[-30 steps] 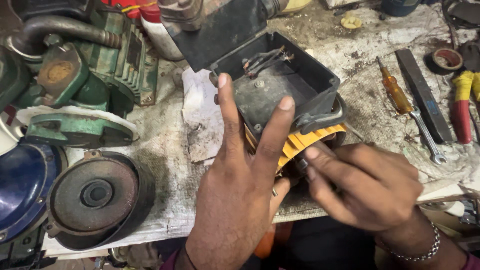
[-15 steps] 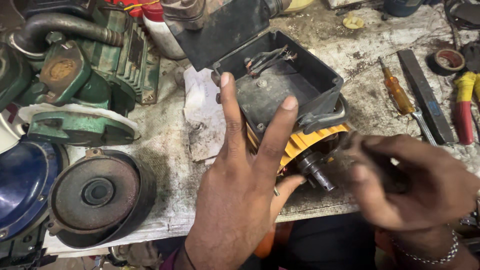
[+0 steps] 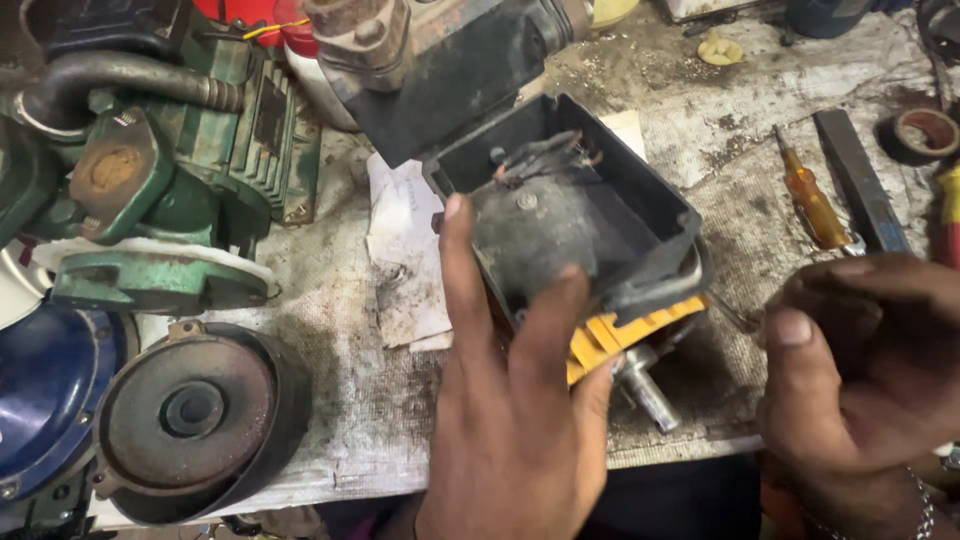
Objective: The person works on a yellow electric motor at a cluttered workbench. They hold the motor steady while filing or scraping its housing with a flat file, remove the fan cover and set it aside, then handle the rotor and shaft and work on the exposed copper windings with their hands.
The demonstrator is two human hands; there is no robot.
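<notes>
Two hands worked at a cluttered, grimy workbench [image 3: 720, 150]. At nine o'clock sat a green pump body [image 3: 170, 170], and below it, near seven o'clock, a dark round motor end cover [image 3: 195, 410]. Centre frame lay a small motor [image 3: 560, 230] with its black terminal box open, wires showing inside, a yellow fan [image 3: 610, 335] and a bare steel shaft [image 3: 650, 395] at its near end. The left hand [image 3: 510, 420] rose from six o'clock, fingers spread and pressed on the box to steady it. The right hand [image 3: 860, 360], at four o'clock, hung just beside the shaft with fingers curled together; whether it held anything could not be told. An orange-handled screwdriver [image 3: 812, 205] lay untouched at two o'clock. Judging by this, the box cover was already off and the fan exposed, yet wiring and fan remained in place.
</notes>
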